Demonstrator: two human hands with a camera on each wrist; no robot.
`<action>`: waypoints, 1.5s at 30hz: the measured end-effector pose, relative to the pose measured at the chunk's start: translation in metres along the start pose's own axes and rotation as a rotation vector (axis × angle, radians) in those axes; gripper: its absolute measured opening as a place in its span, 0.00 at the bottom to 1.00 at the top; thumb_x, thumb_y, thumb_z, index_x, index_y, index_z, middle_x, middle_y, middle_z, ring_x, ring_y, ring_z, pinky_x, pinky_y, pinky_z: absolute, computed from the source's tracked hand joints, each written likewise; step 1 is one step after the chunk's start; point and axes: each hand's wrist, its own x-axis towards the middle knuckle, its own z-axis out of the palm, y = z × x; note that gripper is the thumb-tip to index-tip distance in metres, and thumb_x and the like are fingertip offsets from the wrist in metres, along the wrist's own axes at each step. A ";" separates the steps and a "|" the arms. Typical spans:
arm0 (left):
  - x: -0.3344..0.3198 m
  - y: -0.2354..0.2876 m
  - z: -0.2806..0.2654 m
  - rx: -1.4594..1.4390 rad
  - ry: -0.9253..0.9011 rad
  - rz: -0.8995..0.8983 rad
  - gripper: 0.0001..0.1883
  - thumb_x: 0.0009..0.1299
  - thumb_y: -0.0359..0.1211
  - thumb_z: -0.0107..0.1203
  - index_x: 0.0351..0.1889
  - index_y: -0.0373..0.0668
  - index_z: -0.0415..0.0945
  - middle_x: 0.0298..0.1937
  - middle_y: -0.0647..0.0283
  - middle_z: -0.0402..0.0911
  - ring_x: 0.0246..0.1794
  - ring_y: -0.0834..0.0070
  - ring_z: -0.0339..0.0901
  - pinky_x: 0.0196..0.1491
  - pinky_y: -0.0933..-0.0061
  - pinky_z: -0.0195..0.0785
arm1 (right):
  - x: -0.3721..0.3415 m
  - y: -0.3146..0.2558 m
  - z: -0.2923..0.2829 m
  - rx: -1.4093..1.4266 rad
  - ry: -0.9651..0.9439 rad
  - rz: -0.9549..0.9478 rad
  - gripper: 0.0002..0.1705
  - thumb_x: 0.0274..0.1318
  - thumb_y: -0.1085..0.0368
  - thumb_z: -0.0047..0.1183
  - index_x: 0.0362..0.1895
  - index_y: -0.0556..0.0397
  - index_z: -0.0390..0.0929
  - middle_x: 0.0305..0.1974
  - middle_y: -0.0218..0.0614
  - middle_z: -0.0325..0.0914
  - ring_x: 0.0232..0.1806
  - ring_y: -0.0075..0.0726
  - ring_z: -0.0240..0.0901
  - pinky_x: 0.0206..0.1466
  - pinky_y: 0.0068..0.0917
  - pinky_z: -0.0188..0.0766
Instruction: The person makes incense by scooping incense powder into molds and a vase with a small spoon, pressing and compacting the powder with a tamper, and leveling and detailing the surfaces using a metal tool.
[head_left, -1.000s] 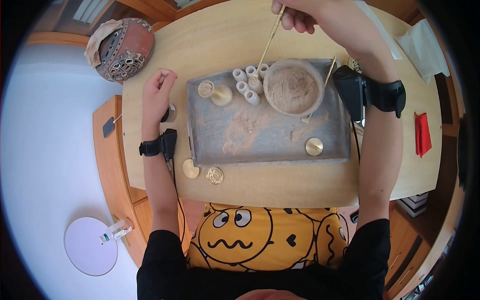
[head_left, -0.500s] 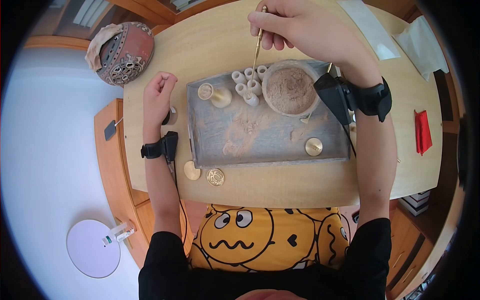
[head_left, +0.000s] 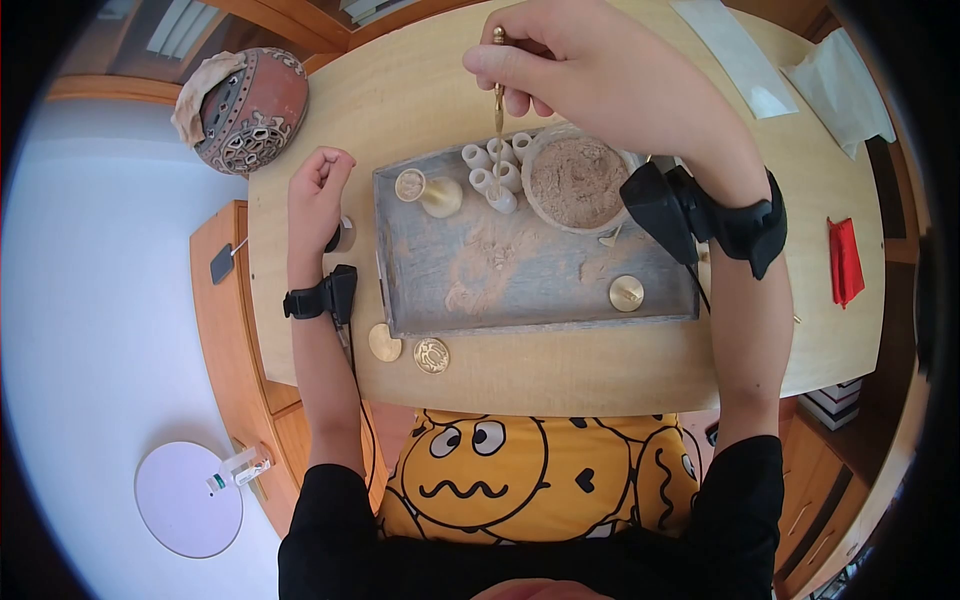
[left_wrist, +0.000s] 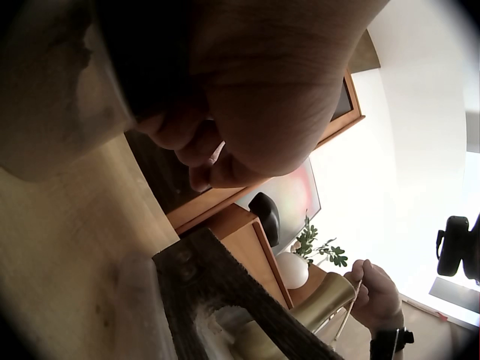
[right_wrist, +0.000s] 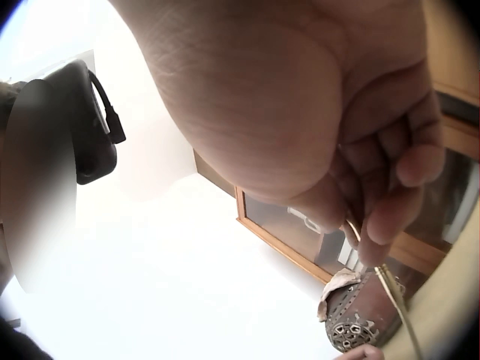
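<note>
Over the far side of the grey tray (head_left: 560, 290), my right hand (head_left: 560, 60) pinches a slim brass rod (head_left: 499, 110) between thumb and fingers. The rod slants down to the front of a cluster of small white tubes (head_left: 478, 157), its tip hidden there. Beside the tubes sits a round bowl (head_left: 580, 185) full of brown powder. A flared brass cup (head_left: 442, 197) with powder at its mouth is left of the tubes. My left hand (head_left: 316, 200) rests left of the tray with fingers loosely curled, holding nothing, near a small jar (head_left: 346, 236).
Brown powder (head_left: 490, 262) is scattered on the tray floor, with a knobbed brass lid (head_left: 627, 293) at its right. Two brass discs (head_left: 432, 355) lie before the tray. A reddish pierced pot (head_left: 260, 105) stands far left. A red pouch (head_left: 845, 262) lies at right.
My right hand has come left and nearer with the rod, whose lower end has shifted from the back tubes to the front ones. My left hand has stayed in place.
</note>
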 end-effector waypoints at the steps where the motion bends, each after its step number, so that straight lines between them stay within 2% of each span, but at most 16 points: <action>1: 0.000 0.000 0.000 -0.007 0.001 0.008 0.09 0.75 0.33 0.54 0.36 0.38 0.75 0.27 0.77 0.71 0.27 0.91 0.62 0.30 0.85 0.53 | 0.001 0.000 0.001 0.000 0.000 -0.001 0.20 0.67 0.58 0.46 0.35 0.65 0.79 0.28 0.50 0.79 0.33 0.46 0.79 0.41 0.36 0.74; 3: 0.000 0.001 0.000 -0.004 0.002 0.006 0.09 0.75 0.33 0.54 0.36 0.38 0.75 0.27 0.77 0.71 0.27 0.92 0.62 0.30 0.85 0.53 | 0.006 -0.001 0.006 -0.243 -0.007 -0.027 0.20 0.68 0.58 0.44 0.34 0.64 0.78 0.29 0.53 0.79 0.35 0.53 0.77 0.43 0.39 0.74; 7: 0.000 0.000 0.001 -0.011 0.004 0.011 0.09 0.75 0.33 0.54 0.36 0.38 0.75 0.26 0.77 0.70 0.27 0.92 0.61 0.30 0.85 0.53 | -0.007 -0.024 0.008 -0.329 0.024 -0.023 0.20 0.69 0.59 0.43 0.34 0.64 0.78 0.30 0.54 0.78 0.35 0.56 0.77 0.43 0.42 0.73; 10: 0.000 -0.001 0.000 -0.005 0.000 0.012 0.09 0.75 0.33 0.54 0.36 0.38 0.75 0.26 0.77 0.70 0.27 0.92 0.61 0.30 0.85 0.53 | -0.010 -0.030 0.007 -0.315 -0.006 0.003 0.20 0.69 0.59 0.42 0.35 0.64 0.78 0.30 0.53 0.78 0.35 0.54 0.77 0.43 0.41 0.73; 12: 0.001 -0.002 0.000 -0.015 -0.001 0.013 0.09 0.75 0.33 0.54 0.36 0.38 0.75 0.26 0.77 0.70 0.27 0.92 0.61 0.30 0.85 0.53 | -0.015 -0.030 0.010 -0.328 0.179 0.010 0.20 0.69 0.59 0.43 0.33 0.63 0.78 0.27 0.50 0.77 0.32 0.50 0.77 0.41 0.37 0.73; 15: 0.000 -0.002 0.001 -0.023 0.001 0.014 0.08 0.75 0.33 0.54 0.36 0.38 0.75 0.26 0.77 0.70 0.26 0.92 0.61 0.30 0.85 0.53 | -0.009 -0.026 -0.018 -0.287 0.038 0.125 0.20 0.68 0.60 0.44 0.31 0.64 0.78 0.24 0.47 0.77 0.28 0.44 0.77 0.38 0.33 0.74; 19: 0.000 -0.001 0.001 -0.018 -0.005 0.021 0.08 0.75 0.33 0.54 0.36 0.38 0.75 0.26 0.77 0.70 0.26 0.92 0.61 0.29 0.85 0.52 | -0.018 -0.023 -0.018 -0.424 0.153 0.041 0.20 0.67 0.60 0.45 0.31 0.65 0.79 0.24 0.44 0.79 0.27 0.40 0.77 0.35 0.32 0.74; 21: 0.000 -0.002 0.000 -0.014 -0.006 0.015 0.08 0.75 0.33 0.54 0.36 0.38 0.75 0.26 0.77 0.70 0.27 0.92 0.62 0.30 0.86 0.53 | -0.006 -0.030 -0.026 -0.301 0.058 0.391 0.20 0.67 0.60 0.46 0.33 0.65 0.80 0.26 0.43 0.80 0.29 0.39 0.79 0.36 0.31 0.74; 22: 0.001 -0.003 0.000 -0.009 -0.007 0.008 0.08 0.75 0.33 0.54 0.36 0.38 0.75 0.27 0.77 0.71 0.27 0.92 0.62 0.30 0.86 0.54 | -0.010 -0.026 -0.025 -0.301 0.061 0.393 0.20 0.67 0.60 0.46 0.33 0.65 0.80 0.26 0.43 0.80 0.29 0.39 0.79 0.36 0.31 0.74; 24: 0.001 -0.002 0.001 -0.010 -0.002 0.010 0.08 0.75 0.33 0.54 0.36 0.37 0.75 0.27 0.77 0.71 0.28 0.92 0.63 0.31 0.86 0.54 | -0.019 -0.015 -0.022 -0.285 0.087 0.131 0.20 0.67 0.59 0.46 0.34 0.65 0.80 0.27 0.44 0.81 0.30 0.38 0.79 0.38 0.31 0.74; 27: 0.001 -0.002 0.000 -0.005 0.001 0.010 0.08 0.75 0.33 0.54 0.37 0.37 0.75 0.28 0.76 0.72 0.29 0.92 0.64 0.32 0.86 0.56 | -0.018 -0.006 -0.020 -0.378 0.083 0.087 0.20 0.67 0.59 0.46 0.35 0.65 0.80 0.28 0.44 0.81 0.31 0.36 0.80 0.40 0.30 0.75; 31: 0.001 -0.003 0.001 -0.012 0.000 0.013 0.08 0.75 0.32 0.54 0.37 0.37 0.75 0.28 0.77 0.72 0.28 0.92 0.64 0.32 0.86 0.55 | -0.007 0.003 -0.025 -0.183 -0.003 0.194 0.19 0.67 0.59 0.45 0.36 0.64 0.80 0.29 0.42 0.81 0.33 0.34 0.80 0.42 0.30 0.75; 33: 0.001 -0.004 0.000 -0.009 -0.003 0.012 0.08 0.75 0.32 0.54 0.37 0.37 0.75 0.28 0.77 0.72 0.28 0.92 0.64 0.32 0.86 0.55 | -0.002 0.001 -0.021 -0.146 -0.008 0.346 0.18 0.67 0.60 0.46 0.38 0.63 0.80 0.30 0.41 0.81 0.34 0.32 0.80 0.42 0.28 0.75; 37: 0.001 -0.004 -0.001 -0.014 -0.004 0.005 0.08 0.75 0.32 0.54 0.37 0.37 0.75 0.28 0.77 0.71 0.28 0.92 0.63 0.31 0.86 0.54 | 0.002 0.023 -0.023 -0.090 -0.042 0.263 0.18 0.68 0.60 0.46 0.38 0.64 0.80 0.30 0.39 0.80 0.34 0.30 0.79 0.42 0.26 0.74; 39: 0.000 -0.003 0.000 -0.017 -0.002 0.006 0.08 0.75 0.32 0.54 0.37 0.38 0.75 0.28 0.77 0.71 0.28 0.92 0.63 0.31 0.86 0.55 | 0.001 0.015 -0.026 -0.058 -0.094 0.342 0.18 0.69 0.60 0.46 0.38 0.64 0.80 0.30 0.38 0.80 0.33 0.28 0.78 0.42 0.25 0.74; 45: 0.000 -0.001 0.001 -0.021 0.002 -0.005 0.08 0.75 0.32 0.54 0.37 0.38 0.75 0.28 0.77 0.72 0.28 0.92 0.64 0.32 0.86 0.55 | 0.002 0.036 -0.029 0.015 -0.100 0.342 0.18 0.69 0.60 0.45 0.37 0.63 0.80 0.29 0.35 0.79 0.33 0.27 0.76 0.42 0.24 0.73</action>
